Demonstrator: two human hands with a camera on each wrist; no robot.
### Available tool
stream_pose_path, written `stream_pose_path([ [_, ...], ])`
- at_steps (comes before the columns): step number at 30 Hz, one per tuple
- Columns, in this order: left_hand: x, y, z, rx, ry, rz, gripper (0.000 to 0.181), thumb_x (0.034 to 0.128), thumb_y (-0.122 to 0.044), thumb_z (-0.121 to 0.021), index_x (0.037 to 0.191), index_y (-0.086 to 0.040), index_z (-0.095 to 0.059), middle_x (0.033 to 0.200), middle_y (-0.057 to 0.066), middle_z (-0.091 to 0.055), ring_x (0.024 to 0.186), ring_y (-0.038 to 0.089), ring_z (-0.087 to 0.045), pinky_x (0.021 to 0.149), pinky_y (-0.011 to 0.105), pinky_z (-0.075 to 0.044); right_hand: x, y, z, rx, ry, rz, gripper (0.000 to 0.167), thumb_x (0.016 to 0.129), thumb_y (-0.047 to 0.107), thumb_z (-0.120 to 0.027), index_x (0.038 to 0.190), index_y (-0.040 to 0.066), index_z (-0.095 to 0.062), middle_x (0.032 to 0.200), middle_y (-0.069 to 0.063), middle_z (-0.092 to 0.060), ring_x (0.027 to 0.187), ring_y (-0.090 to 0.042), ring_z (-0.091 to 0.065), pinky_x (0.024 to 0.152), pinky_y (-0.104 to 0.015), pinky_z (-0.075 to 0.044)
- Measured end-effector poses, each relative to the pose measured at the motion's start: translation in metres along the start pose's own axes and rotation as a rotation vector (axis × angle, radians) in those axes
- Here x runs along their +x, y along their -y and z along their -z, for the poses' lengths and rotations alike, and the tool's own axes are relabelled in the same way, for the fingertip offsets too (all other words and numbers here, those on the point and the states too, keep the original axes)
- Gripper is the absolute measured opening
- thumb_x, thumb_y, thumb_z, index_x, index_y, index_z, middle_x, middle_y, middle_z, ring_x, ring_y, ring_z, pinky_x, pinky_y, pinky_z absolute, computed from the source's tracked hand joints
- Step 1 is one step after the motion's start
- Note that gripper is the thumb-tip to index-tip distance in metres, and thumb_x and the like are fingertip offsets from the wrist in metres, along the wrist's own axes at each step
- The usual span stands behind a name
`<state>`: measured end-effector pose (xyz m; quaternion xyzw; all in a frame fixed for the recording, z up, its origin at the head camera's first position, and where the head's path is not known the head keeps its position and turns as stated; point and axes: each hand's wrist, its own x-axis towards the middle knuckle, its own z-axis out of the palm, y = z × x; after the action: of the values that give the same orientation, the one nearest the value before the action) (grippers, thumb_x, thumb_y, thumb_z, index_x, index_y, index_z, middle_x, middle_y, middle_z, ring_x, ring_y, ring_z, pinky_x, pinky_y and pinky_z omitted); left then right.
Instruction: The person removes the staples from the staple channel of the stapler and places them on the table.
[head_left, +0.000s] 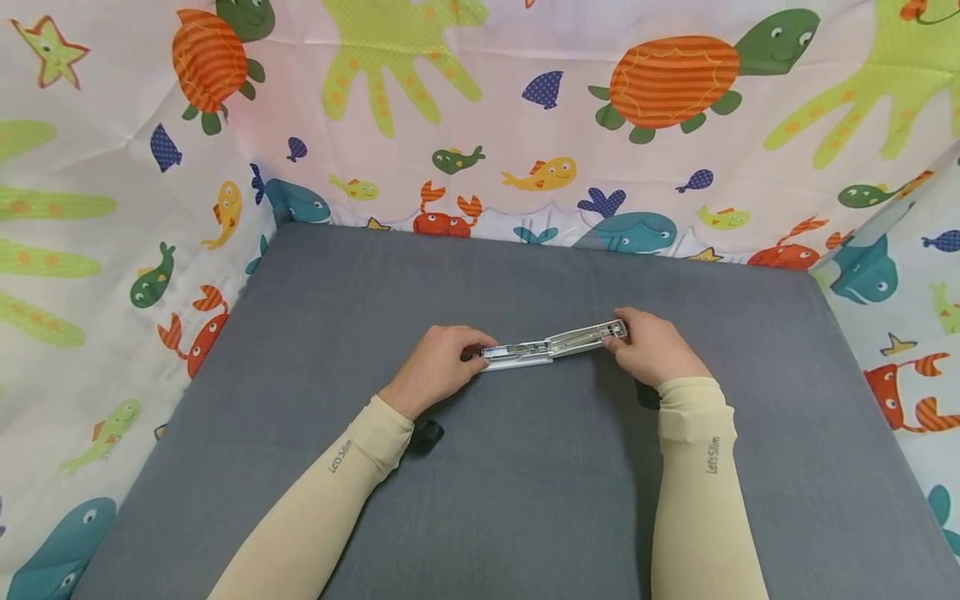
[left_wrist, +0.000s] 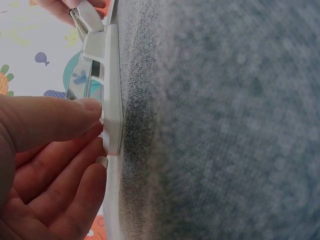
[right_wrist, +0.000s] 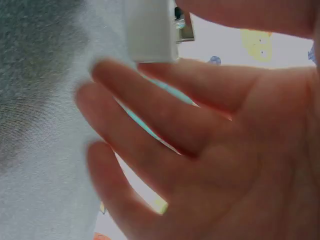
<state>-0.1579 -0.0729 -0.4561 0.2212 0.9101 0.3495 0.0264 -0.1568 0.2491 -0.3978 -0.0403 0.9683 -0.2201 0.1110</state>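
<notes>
the long, opened white-and-silver plastic-and-metal stapler (head_left: 550, 346) spans crosswise, bent mid-length, between the left hand (head_left: 438, 367), pinching its left end, and the right hand (head_left: 660, 346), pinching its right end, seemingly raised off the gray cloth tabletop (head_left: 525, 500).

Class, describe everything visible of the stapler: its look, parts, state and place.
The stapler has a white, plastic-looking body with shiny, metal-looking parts inside. It is swung wide open, its two slim sections almost in line, insides showing. The left hand pinches one end, the right hand the other, over the grey cloth; whether it touches the cloth is unclear.
</notes>
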Motion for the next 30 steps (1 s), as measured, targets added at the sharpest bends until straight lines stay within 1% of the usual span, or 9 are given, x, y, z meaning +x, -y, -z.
stream_pose_path([
  [2,0.000,0.000,0.000,0.000,-0.001,-0.001,0.023,0.0965,-0.011,-0.078,0.118,-0.018,-0.082,0.107,-0.002,-0.077,0.083,0.010,-0.063,0.074,0.029,-0.054,-0.002,0.004,0.000,-0.012,-0.069,0.011,0.058,0.105,0.023,-0.061,0.152,-0.009,-0.048,0.147,-0.034,-0.054,0.136,-0.051,-0.051,0.115,-0.067,-0.038],
  [4,0.000,0.000,-0.001,0.001,-0.004,-0.003,0.022,0.0967,-0.011,-0.078,0.118,-0.018,-0.082,0.106,-0.002,-0.077,0.082,0.010,-0.062,0.074,0.029,-0.054,-0.003,0.012,-0.002,-0.020,-0.168,0.026,0.055,0.104,0.023,-0.062,0.148,-0.009,-0.053,0.147,-0.034,-0.052,0.138,-0.053,-0.046,0.116,-0.069,-0.034],
  [7,0.000,-0.001,-0.001,0.008,-0.004,-0.003,0.022,0.0968,-0.011,-0.077,0.117,-0.018,-0.082,0.106,-0.002,-0.077,0.081,0.010,-0.061,0.073,0.029,-0.053,-0.003,0.030,-0.013,-0.023,-0.318,0.062,0.046,0.102,0.023,-0.066,0.136,-0.007,-0.063,0.136,-0.032,-0.058,0.128,-0.052,-0.050,0.108,-0.070,-0.037],
  [10,0.000,-0.002,0.000,0.009,-0.004,-0.002,0.022,0.0963,-0.011,-0.078,0.117,-0.017,-0.082,0.105,-0.001,-0.077,0.080,0.011,-0.061,0.072,0.029,-0.053,0.000,0.054,-0.029,-0.024,-0.394,0.128,0.035,0.099,0.024,-0.072,0.120,-0.004,-0.072,0.120,-0.026,-0.064,0.114,-0.047,-0.056,0.097,-0.065,-0.042],
  [12,0.000,-0.003,0.001,0.008,-0.004,-0.005,0.023,0.0959,-0.011,-0.079,0.118,-0.016,-0.082,0.105,-0.001,-0.077,0.081,0.011,-0.062,0.073,0.030,-0.054,0.002,0.070,-0.042,-0.036,-0.401,0.177,0.029,0.097,0.024,-0.076,0.110,-0.001,-0.076,0.109,-0.020,-0.067,0.105,-0.042,-0.059,0.088,-0.059,-0.046],
  [14,0.000,-0.003,0.001,0.012,-0.008,-0.010,0.023,0.0956,-0.011,-0.080,0.119,-0.015,-0.082,0.106,0.000,-0.077,0.081,0.011,-0.063,0.074,0.030,-0.055,0.004,0.083,-0.054,-0.052,-0.382,0.219,0.024,0.095,0.024,-0.078,0.103,0.002,-0.079,0.102,-0.016,-0.068,0.097,-0.038,-0.060,0.082,-0.055,-0.047],
  [18,0.000,-0.002,0.002,0.024,-0.010,-0.022,0.024,0.0955,-0.012,-0.081,0.120,-0.015,-0.082,0.107,-0.001,-0.078,0.083,0.010,-0.064,0.076,0.030,-0.057,0.004,0.099,-0.074,-0.085,-0.349,0.266,0.018,0.095,0.024,-0.079,0.093,0.006,-0.082,0.093,-0.011,-0.067,0.086,-0.033,-0.059,0.074,-0.049,-0.048],
  [24,0.000,-0.001,0.001,0.032,-0.008,-0.034,0.025,0.0960,-0.011,-0.080,0.120,-0.016,-0.081,0.107,-0.001,-0.078,0.084,0.009,-0.066,0.078,0.030,-0.057,0.005,0.104,-0.088,-0.110,-0.357,0.267,0.020,0.095,0.024,-0.080,0.083,0.007,-0.081,0.087,-0.010,-0.064,0.080,-0.031,-0.056,0.069,-0.046,-0.045],
  [30,0.000,-0.002,0.002,0.037,-0.006,-0.032,0.025,0.0965,-0.011,-0.079,0.121,-0.016,-0.081,0.109,-0.001,-0.078,0.086,0.009,-0.067,0.079,0.030,-0.057,0.005,0.105,-0.093,-0.099,-0.370,0.253,0.023,0.096,0.023,-0.079,0.081,0.006,-0.080,0.087,-0.012,-0.065,0.081,-0.032,-0.057,0.070,-0.049,-0.047],
])
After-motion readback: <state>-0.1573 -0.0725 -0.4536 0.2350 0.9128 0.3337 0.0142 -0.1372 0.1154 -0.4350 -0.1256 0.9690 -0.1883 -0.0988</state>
